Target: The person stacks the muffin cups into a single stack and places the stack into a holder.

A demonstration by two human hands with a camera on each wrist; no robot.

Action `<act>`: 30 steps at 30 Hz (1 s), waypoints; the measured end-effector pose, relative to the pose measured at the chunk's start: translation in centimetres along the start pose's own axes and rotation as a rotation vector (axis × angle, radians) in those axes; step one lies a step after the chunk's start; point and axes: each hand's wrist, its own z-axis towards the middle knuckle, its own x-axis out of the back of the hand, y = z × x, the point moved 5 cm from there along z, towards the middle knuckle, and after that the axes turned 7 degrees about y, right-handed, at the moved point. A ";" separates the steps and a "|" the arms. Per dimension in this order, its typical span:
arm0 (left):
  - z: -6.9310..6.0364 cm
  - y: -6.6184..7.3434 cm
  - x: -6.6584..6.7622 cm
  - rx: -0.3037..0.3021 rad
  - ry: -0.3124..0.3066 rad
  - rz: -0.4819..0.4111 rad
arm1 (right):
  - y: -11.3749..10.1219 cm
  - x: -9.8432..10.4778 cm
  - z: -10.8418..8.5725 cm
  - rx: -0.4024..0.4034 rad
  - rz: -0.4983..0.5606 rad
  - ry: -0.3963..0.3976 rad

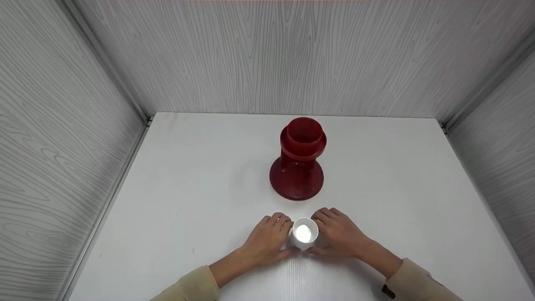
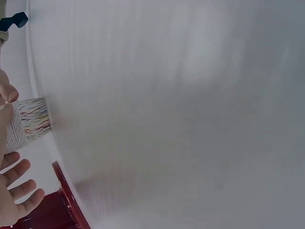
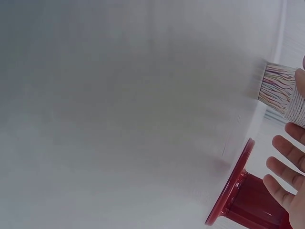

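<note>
A small white cup [image 1: 304, 235] stands upright on the table near its front, between both hands. Its outside has a ribbed upper part and a band of wavy coloured lines, as the right wrist view of the cup [image 3: 281, 90] shows. My left hand [image 1: 269, 239] lies at the cup's left side, fingers loosely spread in the left wrist view, where the hand [image 2: 14, 191] is partly cut off. On the other side is my right hand [image 1: 337, 233], its thumb [image 3: 300, 81] at the cup and its other fingers apart. Exact contact is partly hidden.
Just beyond the hands stands a glossy red piece [image 1: 297, 179] with a wide round base and a hollow round top. The white table [image 1: 200, 175] is bounded by grey wood-grain panels [image 1: 250, 58] at the back and both sides.
</note>
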 end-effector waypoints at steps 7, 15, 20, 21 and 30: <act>0.3 -0.2 -0.1 -0.006 0.009 0.031 | 0.2 -0.2 0.2 -0.021 -0.012 -0.022; 0.5 -0.2 -0.4 -0.002 0.000 0.045 | 0.4 -1.1 0.1 -0.076 -0.020 -0.074; 0.4 -0.2 -0.3 0.011 0.004 0.024 | 0.3 -1.2 0.1 -0.086 -0.011 -0.079; 0.4 -0.2 -0.3 0.015 0.005 0.023 | 0.3 -1.1 0.2 -0.088 -0.011 -0.081; 0.7 -0.4 0.2 0.033 0.023 -0.002 | 0.4 -0.9 0.4 -0.108 0.008 -0.060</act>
